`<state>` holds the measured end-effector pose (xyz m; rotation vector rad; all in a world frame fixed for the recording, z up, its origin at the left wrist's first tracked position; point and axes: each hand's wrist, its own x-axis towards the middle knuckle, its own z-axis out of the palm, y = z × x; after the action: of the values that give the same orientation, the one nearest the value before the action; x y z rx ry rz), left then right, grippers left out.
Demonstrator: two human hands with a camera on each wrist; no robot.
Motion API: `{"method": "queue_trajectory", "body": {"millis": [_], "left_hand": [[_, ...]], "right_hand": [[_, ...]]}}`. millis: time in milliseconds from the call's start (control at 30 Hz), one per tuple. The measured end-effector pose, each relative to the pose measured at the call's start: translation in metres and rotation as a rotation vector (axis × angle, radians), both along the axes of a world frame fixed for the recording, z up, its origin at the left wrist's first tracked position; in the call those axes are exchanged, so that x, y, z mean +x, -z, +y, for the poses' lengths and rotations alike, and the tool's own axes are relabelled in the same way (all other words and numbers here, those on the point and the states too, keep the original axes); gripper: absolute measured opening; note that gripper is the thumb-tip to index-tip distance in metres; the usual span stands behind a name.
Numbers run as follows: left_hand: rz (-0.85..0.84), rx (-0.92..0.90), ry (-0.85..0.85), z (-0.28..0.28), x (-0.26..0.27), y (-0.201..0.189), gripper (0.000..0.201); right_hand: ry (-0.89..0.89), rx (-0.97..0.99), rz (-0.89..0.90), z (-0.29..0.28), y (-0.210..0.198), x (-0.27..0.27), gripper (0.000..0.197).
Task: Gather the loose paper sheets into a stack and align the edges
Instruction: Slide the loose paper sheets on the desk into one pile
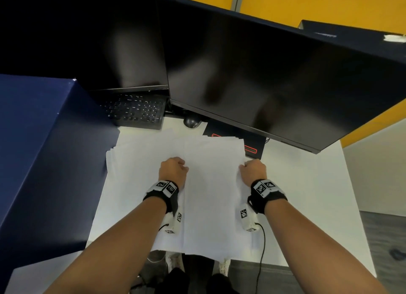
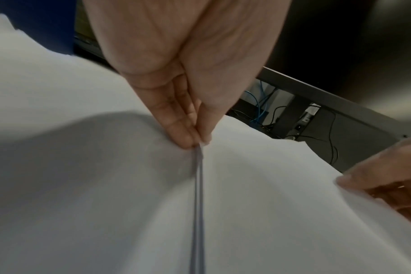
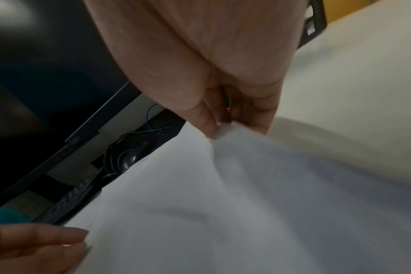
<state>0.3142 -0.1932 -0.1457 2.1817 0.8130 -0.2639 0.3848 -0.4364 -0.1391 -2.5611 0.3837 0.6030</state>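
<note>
Both forearms reach over the desk (image 1: 307, 184); the left hand (image 1: 173, 168) and right hand (image 1: 253, 168) each pinch opposite side edges of the paper sheets (image 1: 211, 184) between them.

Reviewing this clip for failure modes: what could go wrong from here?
The left hand and right hand pinch only the side edges of the paper sheets, which bow between them, so they may crease or slip. Fanned sheets to the left lie ungathered and could be left misaligned.
</note>
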Motion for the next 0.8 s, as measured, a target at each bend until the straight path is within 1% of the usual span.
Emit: {"method": "queue_trajectory", "body": {"millis": [100,167,233,300,367,433,533,567,633,667,733,800], "left_hand": [[-0.061,-0.075,-0.014,-0.006,-0.007,0.001,0.026],[-0.071,-0.109,-0.018,0.007,-0.021,-0.001,0.03],[-0.052,-0.021,-0.025,0.036,-0.04,-0.006,0.039],[0.02,0.133,-0.106,0.076,-0.059,-0.008,0.054],[0.165,0.245,-0.192,0.107,-0.074,-0.012,0.067],[0.249,0.233,-0.195,0.12,-0.078,-0.011,0.071],[0.229,0.126,-0.146,0.11,-0.066,-0.006,0.066],[0.218,0.107,-0.138,0.103,-0.061,-0.004,0.064],[0.224,0.084,-0.112,0.087,-0.05,-0.002,0.061],[0.227,0.07,-0.093,0.077,-0.045,-0.002,0.061],[0.19,-0.002,-0.05,0.056,-0.038,-0.005,0.063],[0.115,-0.115,-0.036,0.04,-0.034,-0.011,0.065]], "right_hand": [[0.017,0.036,0.001,-0.002,-0.005,-0.004,0.032],[0.092,0.071,0.0,-0.017,-0.005,-0.01,0.034],[0.19,0.112,0.006,-0.038,-0.006,-0.019,0.039],[0.249,0.117,0.005,-0.059,-0.006,-0.024,0.041],[0.269,0.128,-0.004,-0.071,-0.008,-0.027,0.043],[0.296,0.134,-0.014,-0.071,-0.005,-0.026,0.046],[0.281,0.175,-0.029,-0.042,-0.005,-0.03,0.056],[0.25,0.183,-0.033,-0.027,-0.006,-0.033,0.054],[0.148,0.199,-0.047,0.002,-0.005,-0.037,0.042],[0.098,0.201,-0.042,0.013,-0.001,-0.038,0.042],[0.041,0.184,-0.018,0.029,0.002,-0.039,0.051],[0.036,0.192,-0.001,0.031,0.0,-0.039,0.053]]}}
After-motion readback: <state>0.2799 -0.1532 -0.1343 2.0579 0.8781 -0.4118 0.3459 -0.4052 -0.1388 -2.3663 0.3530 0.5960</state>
